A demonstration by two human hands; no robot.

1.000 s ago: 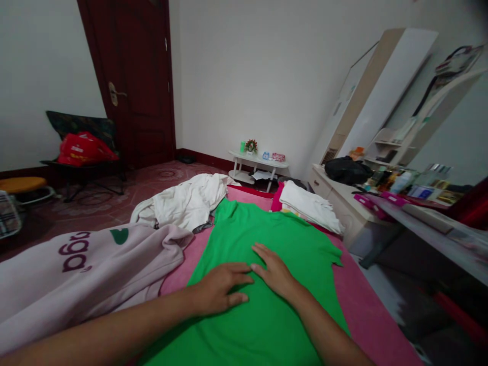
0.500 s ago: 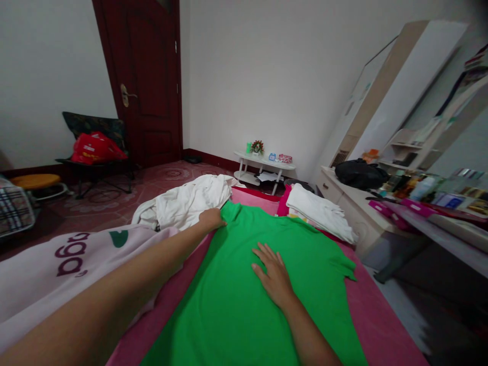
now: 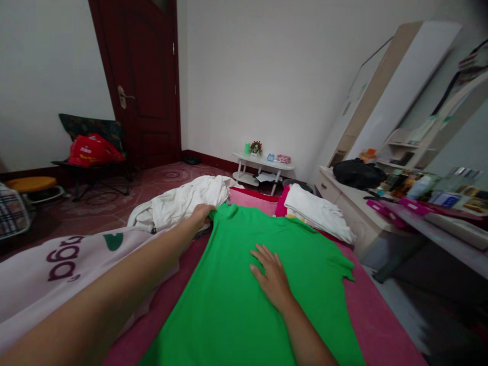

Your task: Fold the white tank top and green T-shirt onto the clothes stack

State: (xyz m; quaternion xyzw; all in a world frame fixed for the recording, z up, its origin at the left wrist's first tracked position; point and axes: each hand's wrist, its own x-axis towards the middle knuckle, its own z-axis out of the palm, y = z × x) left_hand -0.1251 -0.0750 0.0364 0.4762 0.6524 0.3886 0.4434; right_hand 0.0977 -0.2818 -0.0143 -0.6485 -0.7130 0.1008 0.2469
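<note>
Left hand (image 3: 203,215) pinching green T-shirt (image 3: 232,300) by one sleeve (image 3: 226,212), right hand (image 3: 271,278) spread palm-down on its body, pink cloth (image 3: 375,315) underneath, rumpled white garment (image 3: 183,201) alongside.

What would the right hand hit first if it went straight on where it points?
The right hand would first meet more green shirt, then probably the pink cover, though depth is unclear.

Left hand (image 3: 204,213) far forward, pinching; right hand (image 3: 273,279) palm-down
</note>
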